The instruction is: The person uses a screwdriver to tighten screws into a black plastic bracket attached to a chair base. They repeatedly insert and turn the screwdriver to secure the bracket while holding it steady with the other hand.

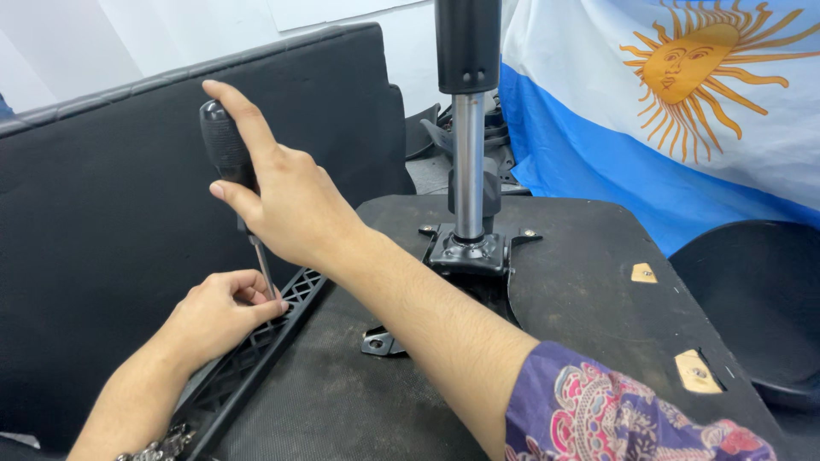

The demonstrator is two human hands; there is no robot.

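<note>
Black rubbery handle of the screwdriver (225, 141) wrapped by the right hand (286, 201), forefinger stretched up over its rounded top, thumb pressed on the side. Thin steel shaft angled slightly, tip down in the black lattice bracket (256, 341) along the left edge of the upturned chair seat (581, 282). Left hand (220, 312) curled low about the shaft, fingertips pinched near the tip, resting on the bracket.

Metal post (468, 171) upright from a bolted plate (465, 256) at the middle of the seat underside, well apart from the screwdriver. Black chair back (111, 213) behind the hands; blue-and-white flag with a yellow sun (683, 102) draped to the right.

Judged light and stiff, the screwdriver; ribbed grip unlikely to slip, best held around the thick handle with the palm over the end, shaft steadied low. Bracket probably rigid plastic, light, somewhat brittle at its thin ribs; safer held along the solid outer rail.
</note>
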